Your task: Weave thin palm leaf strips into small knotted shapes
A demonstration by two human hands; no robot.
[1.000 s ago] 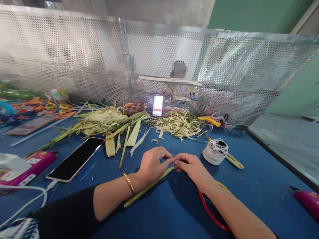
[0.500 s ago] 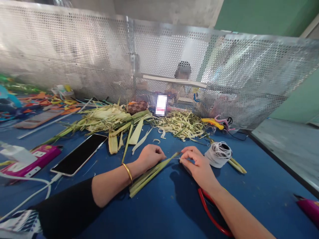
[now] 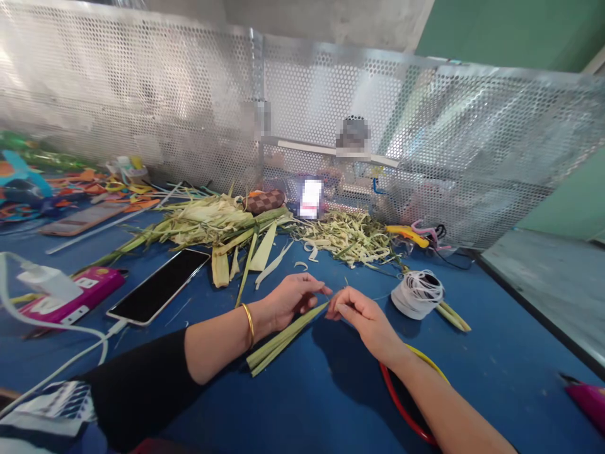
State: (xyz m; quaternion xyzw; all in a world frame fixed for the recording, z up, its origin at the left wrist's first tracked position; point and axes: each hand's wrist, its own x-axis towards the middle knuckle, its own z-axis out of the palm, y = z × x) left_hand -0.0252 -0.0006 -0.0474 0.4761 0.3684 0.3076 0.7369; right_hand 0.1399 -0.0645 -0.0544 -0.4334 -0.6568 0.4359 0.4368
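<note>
1. My left hand (image 3: 295, 299) comes in from 8 o'clock, palm side turned from view, with its fingers half bent and pointing at 3 o'clock toward my other hand. I can't tell whether they hold anything; the thumb is hard to make out.
2. My right hand (image 3: 352, 309) reaches in from 4 o'clock, wrist bent slightly, fingers curled and pinched around the narrow end of the green strips (image 3: 281, 343).
3. Those strips fan out from that pinch toward 8 o'clock, their wide ends just below my left wrist, which wears a gold bangle (image 3: 248, 326). My fingers cover the join, so how the strips sit there is hidden.
4. At 3 o'clock from my right hand stands the spool of white cord (image 3: 416, 296). A faint thread shows between them, too thin for me to follow into my fingers.
5. At 5 o'clock, my right forearm covers part of a red and yellow curved thing (image 3: 393, 401); I can't make out what it is.
6. My left sleeve (image 3: 142, 388) is cut off at the lower edge, around 7 o'clock.
</note>
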